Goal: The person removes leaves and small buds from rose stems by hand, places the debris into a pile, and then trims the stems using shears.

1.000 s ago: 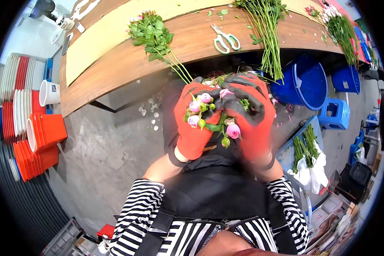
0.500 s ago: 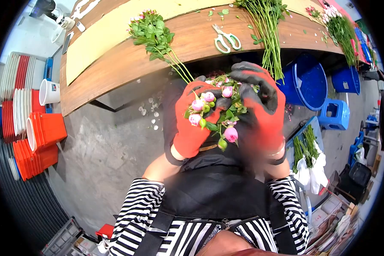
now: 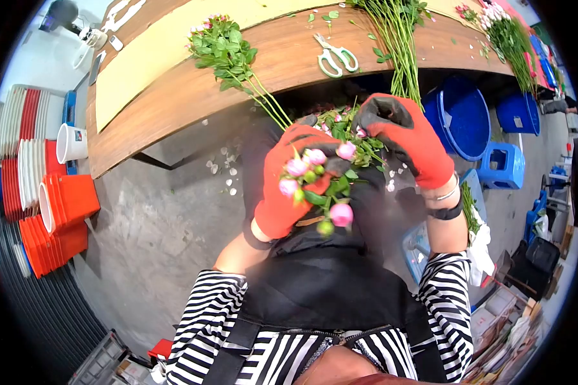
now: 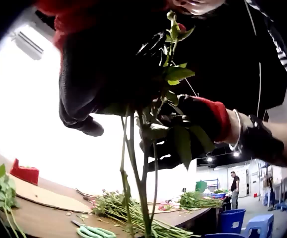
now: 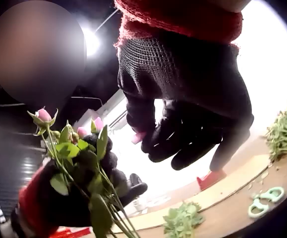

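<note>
In the head view the left hand (image 3: 295,173), in a red and black glove, grips a spray of pink roses (image 3: 341,215) with green buds and leaves. Its stems run down from the fist in the left wrist view, several side by side (image 4: 144,198). Beyond the blooms, to the right, the right hand (image 3: 408,138) has its fingers curled. The right wrist view shows that hand (image 5: 183,104) apart from the roses (image 5: 44,116), a small pink petal (image 5: 139,137) pinched between its thumb and finger.
A wooden table (image 3: 289,58) bears a leafy rose bunch (image 3: 225,54), green-handled scissors (image 3: 336,58) and long green stems (image 3: 398,51). Blue buckets (image 3: 459,119) and a blue stool (image 3: 502,165) stand at the right. Orange bins (image 3: 67,202) are stacked at the left. Petals lie on the floor.
The right hand has moved away from the blooms, to the right, and its fingers have curled. The left hand still holds the roses, which have shifted slightly. The view has turned a little.
</note>
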Demonstrator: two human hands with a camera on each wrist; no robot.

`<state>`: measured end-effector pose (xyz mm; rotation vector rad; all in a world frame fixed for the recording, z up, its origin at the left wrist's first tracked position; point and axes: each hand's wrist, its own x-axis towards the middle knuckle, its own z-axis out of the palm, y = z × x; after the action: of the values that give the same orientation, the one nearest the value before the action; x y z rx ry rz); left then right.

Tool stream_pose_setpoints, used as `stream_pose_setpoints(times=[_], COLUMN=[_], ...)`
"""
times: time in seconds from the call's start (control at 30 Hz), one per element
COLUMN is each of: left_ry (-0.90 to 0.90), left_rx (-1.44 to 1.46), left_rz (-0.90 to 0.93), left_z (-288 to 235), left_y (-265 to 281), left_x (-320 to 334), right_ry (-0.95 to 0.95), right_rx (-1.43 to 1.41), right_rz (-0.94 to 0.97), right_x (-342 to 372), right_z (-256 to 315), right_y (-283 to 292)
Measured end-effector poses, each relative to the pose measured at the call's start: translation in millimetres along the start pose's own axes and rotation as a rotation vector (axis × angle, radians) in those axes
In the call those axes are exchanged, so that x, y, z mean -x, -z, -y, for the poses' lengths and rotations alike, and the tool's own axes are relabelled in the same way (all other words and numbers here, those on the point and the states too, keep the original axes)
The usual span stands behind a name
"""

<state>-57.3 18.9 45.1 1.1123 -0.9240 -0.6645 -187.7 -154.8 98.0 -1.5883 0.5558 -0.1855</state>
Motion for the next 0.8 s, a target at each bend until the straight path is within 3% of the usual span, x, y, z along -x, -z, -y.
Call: stream_pose_setpoints(times=[0.1, 0.23, 0.27, 0.43, 0.5, 0.57, 0.63, 0.67, 0.77, 0.8], left_ry=[0.236, 0.307, 0.205, 0.163, 0.175, 0.272, 0.258, 0.192, 0.112, 0.096], left_rx=[0.235, 0.247, 0.154, 0.162, 0.157, 0.653, 0.876, 0.847, 0.631, 0.533], left_rz=[-0.181, -0.193, -0.162, -0.171, -0.148, -0.272, -0.253, -0.177, -0.153, -0.176], left_z=[-6.6, -6.6, 3.4, 1.9, 6.8, 30.4, 32.9, 31.8, 36.2, 33.7], left_y=[-0.1, 1.2, 4.6, 3.7, 5.3, 5.6, 5.0, 6.7, 24.9, 32.8], left_x=[0.9, -3.0, -1.7, -0.8, 1.8, 14.5, 12.2, 7.1, -1.2, -4.9], right_ry=[0.184, 0.413, 0.447, 0.575, 0.437, 0.274, 0.086, 0.067, 0.321, 0.274], right_rx=[-0.001, 0.209, 0.243, 0.297, 0.037, -0.212, -0.45, -0.574, -0.316, -0.299], right_rz=[-0.158, -0.241, -0.246, -0.335, -0.348, -0.333, -0.288, -0.313, -0.353, -0.273], right_x=[3.0, 7.7, 6.6, -0.6, -0.5, -2.9, -10.8, -18.4, -26.5, -25.9], right_z=[-1.2, -0.7, -4.1, -14.9, -21.9, -25.3, -26.9, -43.2, -42.9, -52.3], right_y=[-21.9, -41.2, -44.8, -56.1, -64.5, -66.1, -61.9, -59.4, -56.4, -50.5])
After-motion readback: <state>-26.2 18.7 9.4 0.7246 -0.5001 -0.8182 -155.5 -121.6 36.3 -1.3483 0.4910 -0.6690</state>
